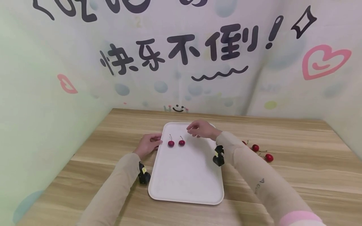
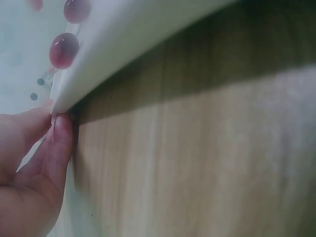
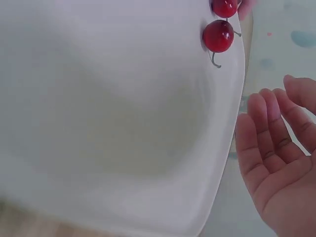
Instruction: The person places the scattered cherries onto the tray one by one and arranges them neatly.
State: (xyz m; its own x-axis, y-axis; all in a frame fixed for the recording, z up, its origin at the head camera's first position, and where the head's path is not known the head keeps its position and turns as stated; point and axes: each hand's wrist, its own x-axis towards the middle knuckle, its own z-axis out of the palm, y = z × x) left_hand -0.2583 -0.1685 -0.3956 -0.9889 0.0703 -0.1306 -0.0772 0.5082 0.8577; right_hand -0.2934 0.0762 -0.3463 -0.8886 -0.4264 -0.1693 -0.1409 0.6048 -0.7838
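Observation:
A white tray lies on the wooden table. Two red cherries with stems sit side by side on its far half; they show again in the right wrist view. My left hand is at the tray's left rim and pinches it between thumb and a fingertip. My right hand hovers over the tray's far end, just beyond the cherries. Its palm is bare and its fingers are relaxed, holding nothing.
More loose cherries lie on the table to the right of the tray, one partly hidden behind my right sleeve. Printed walls close in the table at the back and on both sides. A black camera is strapped to each wrist.

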